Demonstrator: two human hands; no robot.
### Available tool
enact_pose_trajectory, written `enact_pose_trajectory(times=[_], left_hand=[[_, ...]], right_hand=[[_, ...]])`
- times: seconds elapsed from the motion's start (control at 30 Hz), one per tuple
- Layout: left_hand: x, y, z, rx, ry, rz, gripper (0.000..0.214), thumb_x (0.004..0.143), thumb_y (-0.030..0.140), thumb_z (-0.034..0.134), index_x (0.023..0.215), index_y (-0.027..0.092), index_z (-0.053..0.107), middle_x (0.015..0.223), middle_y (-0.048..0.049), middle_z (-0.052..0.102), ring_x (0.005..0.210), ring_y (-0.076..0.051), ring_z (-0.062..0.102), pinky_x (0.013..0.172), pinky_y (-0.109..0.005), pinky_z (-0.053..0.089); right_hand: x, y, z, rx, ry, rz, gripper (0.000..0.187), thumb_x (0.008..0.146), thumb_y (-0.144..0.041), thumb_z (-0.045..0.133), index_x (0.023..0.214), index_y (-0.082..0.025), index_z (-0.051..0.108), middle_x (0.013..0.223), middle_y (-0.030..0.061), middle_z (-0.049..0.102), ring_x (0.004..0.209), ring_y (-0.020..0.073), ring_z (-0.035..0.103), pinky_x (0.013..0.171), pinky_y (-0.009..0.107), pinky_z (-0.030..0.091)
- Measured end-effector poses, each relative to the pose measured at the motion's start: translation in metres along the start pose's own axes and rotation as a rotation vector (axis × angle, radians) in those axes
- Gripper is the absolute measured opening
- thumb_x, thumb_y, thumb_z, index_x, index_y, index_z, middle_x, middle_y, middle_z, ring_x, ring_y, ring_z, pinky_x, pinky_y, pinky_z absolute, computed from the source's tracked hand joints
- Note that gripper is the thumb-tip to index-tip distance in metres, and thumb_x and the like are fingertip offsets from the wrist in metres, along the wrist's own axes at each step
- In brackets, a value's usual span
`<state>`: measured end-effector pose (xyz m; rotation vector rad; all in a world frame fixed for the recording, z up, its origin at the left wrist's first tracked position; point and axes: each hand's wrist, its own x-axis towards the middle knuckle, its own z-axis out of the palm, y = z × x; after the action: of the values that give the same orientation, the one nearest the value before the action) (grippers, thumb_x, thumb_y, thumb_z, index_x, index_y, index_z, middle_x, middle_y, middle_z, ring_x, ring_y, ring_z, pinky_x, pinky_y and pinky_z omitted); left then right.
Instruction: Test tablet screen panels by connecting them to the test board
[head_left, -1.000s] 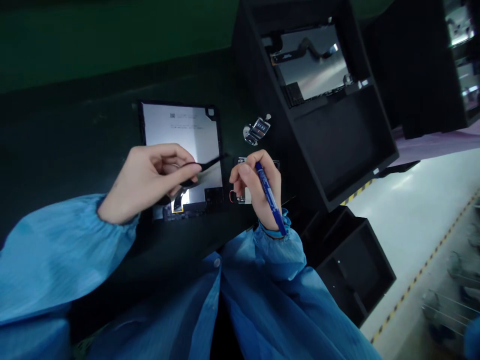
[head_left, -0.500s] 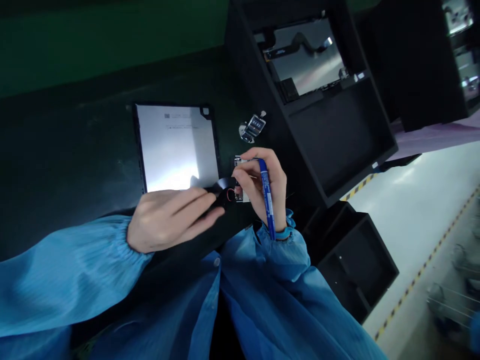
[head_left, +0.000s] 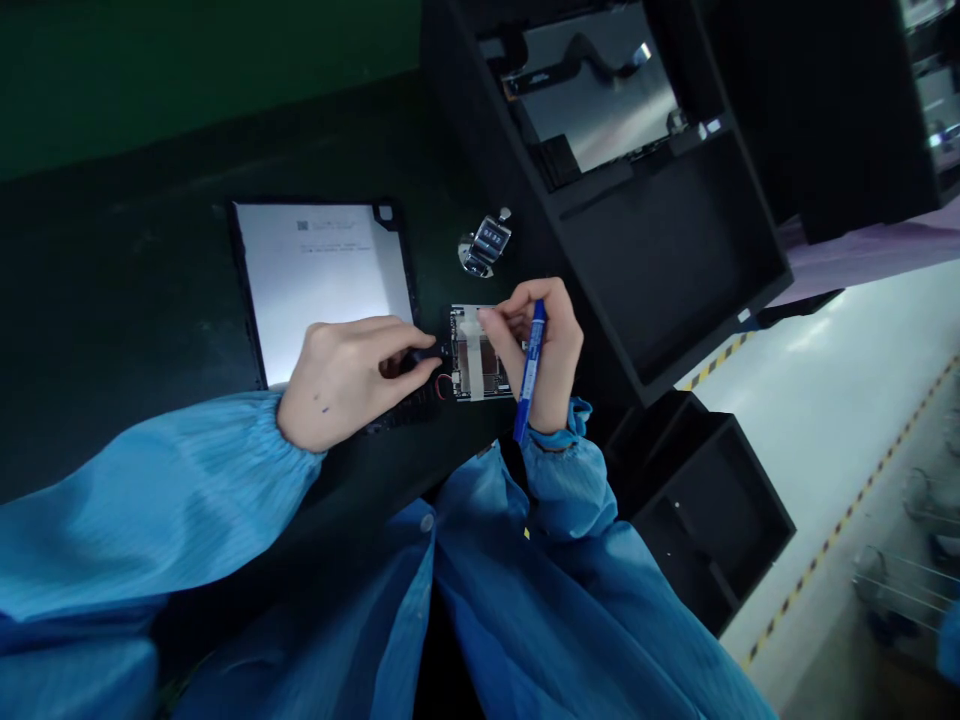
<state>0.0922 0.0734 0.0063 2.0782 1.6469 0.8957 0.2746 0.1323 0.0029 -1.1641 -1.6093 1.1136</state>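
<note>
Left hand pinching a small dark strip between thumb and fingers, its tip at the left edge of the circuit board. One second ago the same hand held the strip up over the silver panel; half a second ago it was lower, back of hand uppermost. Now the thumb-and-finger pinch shows clearly. Right hand curled with a blue pen lodged in its grip, fingertips at the board; pen stands steeper than a second ago, its lower end near the wrist. More of the board visible than earlier, including a pale tape across it; right end hidden behind the right hand. Red wire loops from its left side. Board lies flat on the dark worktop, between the hands. Panel lies flat to its left, lower part covered by the left hand and sleeve. Metal counter sits just above the board, clear of both hands. Beyond, to the right, a black tray holds another panel in its upper compartment; a second black box stands lower right.
</note>
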Motion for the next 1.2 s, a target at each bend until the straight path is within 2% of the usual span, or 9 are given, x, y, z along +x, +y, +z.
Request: enact_pose_trajectory(times=[0.07, 0.2, 0.6, 0.83, 1.0, 1.1, 1.2], left_hand=[[0.001, -0.006, 0.008, 0.062, -0.070, -0.009, 0.016, 0.091, 0.029, 0.062, 0.093, 0.019, 0.075, 0.085, -0.0024, 0.075, 0.065, -0.015, 0.067, 0.059, -0.028, 0.051], [0.005, -0.011, 0.017, 0.122, -0.130, -0.013, 0.018, 0.092, 0.028, 0.061, 0.097, 0.017, 0.075, 0.096, -0.0051, 0.075, 0.072, -0.017, 0.069, 0.060, -0.028, 0.050], [0.006, -0.013, 0.017, 0.123, -0.145, -0.046, 0.018, 0.092, 0.031, 0.062, 0.096, 0.020, 0.076, 0.097, -0.0052, 0.074, 0.071, -0.017, 0.067, 0.058, -0.029, 0.048], [0.006, -0.012, 0.019, 0.113, -0.128, -0.041, 0.019, 0.092, 0.030, 0.060, 0.096, 0.021, 0.076, 0.097, -0.0050, 0.073, 0.070, -0.017, 0.067, 0.060, -0.030, 0.050], [0.006, -0.012, 0.020, 0.135, -0.120, -0.019, 0.018, 0.093, 0.028, 0.059, 0.096, 0.020, 0.076, 0.095, -0.0043, 0.073, 0.071, -0.017, 0.067, 0.059, -0.029, 0.049], [0.006, -0.012, 0.021, 0.145, -0.123, -0.009, 0.017, 0.092, 0.026, 0.060, 0.096, 0.019, 0.075, 0.095, -0.0045, 0.073, 0.071, -0.017, 0.067, 0.057, -0.029, 0.048], [0.006, -0.012, 0.020, 0.152, -0.125, -0.006, 0.016, 0.092, 0.026, 0.060, 0.095, 0.018, 0.075, 0.096, -0.0043, 0.073, 0.070, -0.016, 0.067, 0.057, -0.029, 0.047]], right_hand=[[0.002, 0.015, 0.000, -0.013, -0.025, 0.016, 0.021, 0.088, -0.031, 0.072, 0.086, -0.024, 0.052, 0.076, -0.0034, 0.058, 0.068, 0.0139, 0.059, 0.066, 0.031, 0.050], [0.002, 0.033, 0.002, -0.018, -0.092, 0.025, 0.017, 0.090, -0.030, 0.067, 0.087, -0.022, 0.053, 0.073, -0.0050, 0.056, 0.066, 0.0115, 0.058, 0.067, 0.027, 0.048], [0.001, 0.032, 0.002, -0.054, -0.107, 0.002, 0.020, 0.093, -0.037, 0.063, 0.087, -0.023, 0.051, 0.073, -0.0047, 0.055, 0.062, 0.0109, 0.055, 0.064, 0.027, 0.047], [0.000, 0.033, 0.001, -0.047, -0.109, 0.003, 0.018, 0.092, -0.034, 0.065, 0.086, -0.023, 0.052, 0.072, -0.0053, 0.054, 0.061, 0.0097, 0.053, 0.062, 0.024, 0.046], [0.006, 0.036, -0.005, 0.002, -0.244, 0.021, 0.017, 0.088, -0.031, 0.068, 0.091, -0.023, 0.054, 0.075, -0.0052, 0.059, 0.065, 0.0103, 0.058, 0.065, 0.024, 0.048], [0.011, 0.036, -0.009, -0.031, -0.319, -0.005, 0.022, 0.082, -0.024, 0.073, 0.094, -0.023, 0.055, 0.075, -0.0066, 0.059, 0.061, 0.0090, 0.056, 0.063, 0.023, 0.047], [0.013, 0.036, -0.011, -0.067, -0.371, -0.029, 0.024, 0.079, -0.016, 0.070, 0.096, -0.023, 0.054, 0.074, -0.0078, 0.057, 0.059, 0.0080, 0.054, 0.061, 0.022, 0.046]])
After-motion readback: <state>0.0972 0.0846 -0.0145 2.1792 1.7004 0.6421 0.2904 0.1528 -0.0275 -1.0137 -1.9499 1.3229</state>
